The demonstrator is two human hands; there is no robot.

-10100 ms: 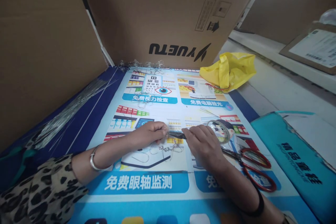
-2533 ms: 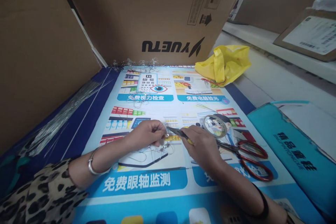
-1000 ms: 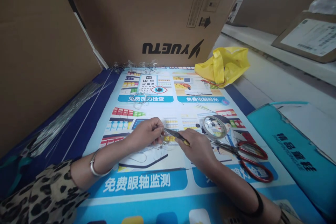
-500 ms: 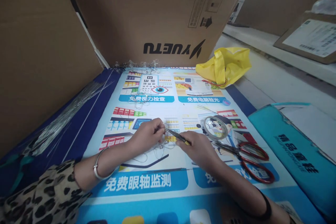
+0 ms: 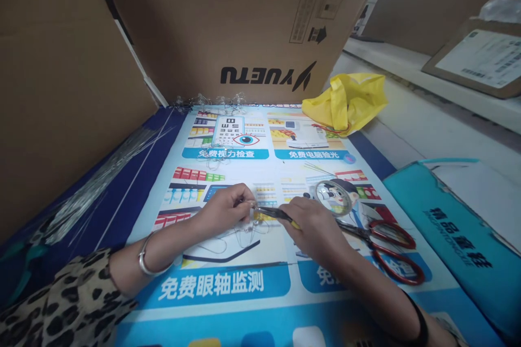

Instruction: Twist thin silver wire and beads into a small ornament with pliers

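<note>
A large brown cardboard box (image 5: 260,21) stands at 12 o'clock, at the far edge of the poster-covered table (image 5: 244,317). A teal children's shoe box (image 5: 451,244) lies at 3 o'clock, and a bundle of fine wire (image 5: 100,187) at 9 o'clock. Red-handled scissors (image 5: 368,232) rest just beyond the right hand (image 5: 311,225), towards 4 o'clock.

The right hand is wrapped around the yellow grips of the needle-nose pliers (image 5: 271,211). The left hand (image 5: 236,203) has thumb and forefinger pressed together, apparently pinching the beaded wire piece (image 5: 256,222); the exact grip is too small to confirm.

Change noted: against half a second earlier, the pliers lie flatter across the view and the nose sits slightly lower, at the left fingertips. Judged from this, the wire is being worked from a new angle, with the tool engaged.

Orientation: the pliers are between the two hands, near mid-table. The long axis runs from about half past 3 to half past 9, nose towards 9; its tilt to the tabletop cannot be determined. The beads hang below the nose, towards 6 o'clock.
</note>
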